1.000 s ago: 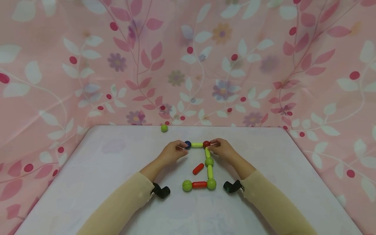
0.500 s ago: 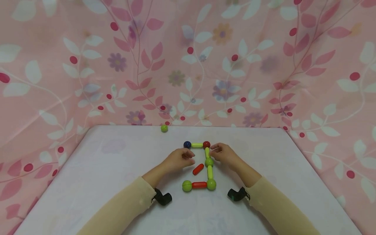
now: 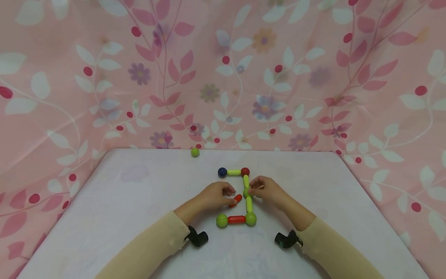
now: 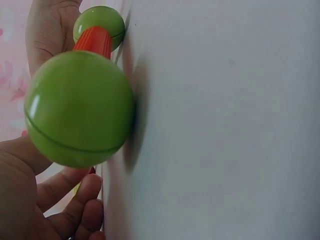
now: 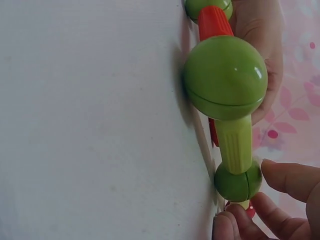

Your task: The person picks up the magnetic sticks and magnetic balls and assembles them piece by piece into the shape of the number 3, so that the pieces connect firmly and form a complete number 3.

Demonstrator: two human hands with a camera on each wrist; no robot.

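Observation:
A chain of balls and rods lies on the table. At its far end a blue ball (image 3: 222, 172) and a red ball (image 3: 245, 171) flank a yellow-green rod (image 3: 234, 172). More yellow-green rods run through a middle green ball (image 3: 246, 193) to a near green ball (image 3: 251, 219). From there a red rod (image 3: 237, 219) leads to another green ball (image 3: 222, 220). My right hand (image 3: 269, 192) holds the middle ball between thumb and fingers. My left hand (image 3: 216, 195) is at a loose red rod (image 3: 238, 198), its thumb overlapping it, fingers loosely bent.
A lone green ball (image 3: 195, 152) sits at the table's back edge, left of centre. Behind the white-covered table (image 3: 104, 217) hangs a pink floral cloth (image 3: 223, 77). Black wrist cameras jut inward from both sleeves.
My left hand has left the blue ball and moved nearer and rightward to the loose red rod. The right hand has slid from the red ball down to the middle green ball.

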